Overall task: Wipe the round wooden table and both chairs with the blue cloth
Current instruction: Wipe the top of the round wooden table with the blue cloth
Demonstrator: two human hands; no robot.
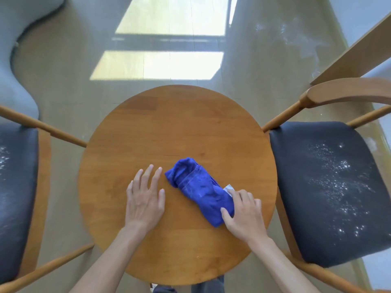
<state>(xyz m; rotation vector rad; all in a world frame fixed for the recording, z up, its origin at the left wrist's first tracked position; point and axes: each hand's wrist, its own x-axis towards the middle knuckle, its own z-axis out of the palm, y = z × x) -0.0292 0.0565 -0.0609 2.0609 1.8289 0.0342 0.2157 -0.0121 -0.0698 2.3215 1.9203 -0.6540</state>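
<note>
— Sunlit floor behind; what sits on the round wooden counter (pixel 177 123)?

— A bunched blue cloth (pixel 198 191) at five o'clock; the right hand (pixel 243 214) pinches its near end; the left hand (pixel 146 197) lies spread flat just beside it.

— Which step?

— Wiping the counter, I judge; white specks dust the right chair (pixel 330 187) at three o'clock and the left chair (pixel 14 187) at nine; next, carry the cloth there.

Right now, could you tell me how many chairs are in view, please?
2. One chair stands right of the table, its dark seat speckled white; the other chair stands left, partly cut off by the frame.
</note>
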